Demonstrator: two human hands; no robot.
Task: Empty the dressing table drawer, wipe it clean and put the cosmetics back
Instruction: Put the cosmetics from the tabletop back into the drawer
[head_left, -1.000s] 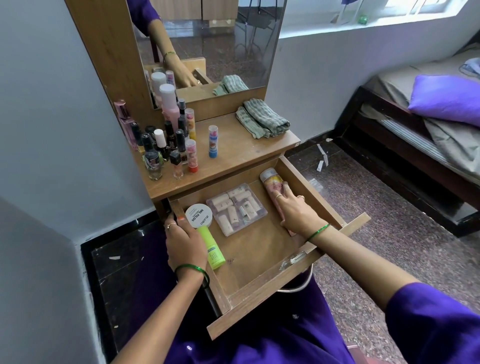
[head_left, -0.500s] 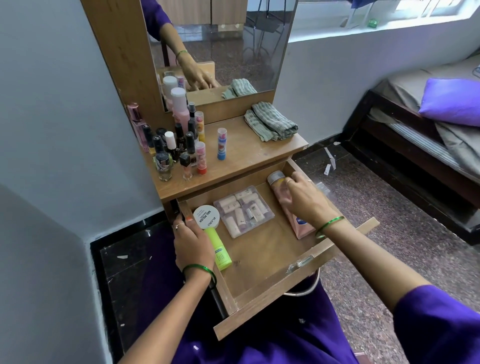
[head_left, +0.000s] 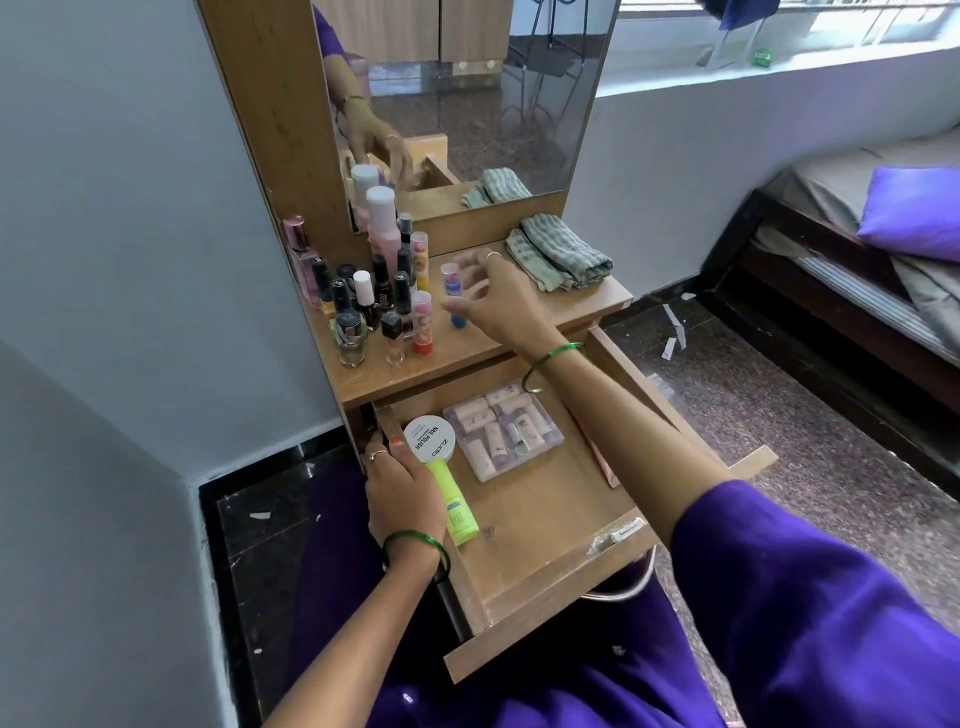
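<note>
Drawer (head_left: 545, 525): pulled out below the tabletop, its front edge toward the person.
Left hand (head_left: 400, 493): rests on the drawer's left wall, fingers curled over the rim near the back left corner, gripping it.
Right hand (head_left: 493, 301): raised over the tabletop (head_left: 519, 338), fingers spread and loosely bent, holding nothing; fingertips just beside the blue stick (head_left: 453, 296), contact unclear.
In the drawer: white round tin (head_left: 429, 439) at the back left corner; green tube (head_left: 457, 509) along the left wall, touching the tin; clear box (head_left: 503, 429) of small tubes near the back edge; a pink item (head_left: 605, 462) by the right wall, mostly hidden under the right forearm.
On the tabletop: cluster of bottles (head_left: 371, 301) at the left edge; blue stick standing upright mid-top.
Cloth (head_left: 561, 252): folded, at the back right corner of the tabletop, below the mirror (head_left: 467, 88).
</note>
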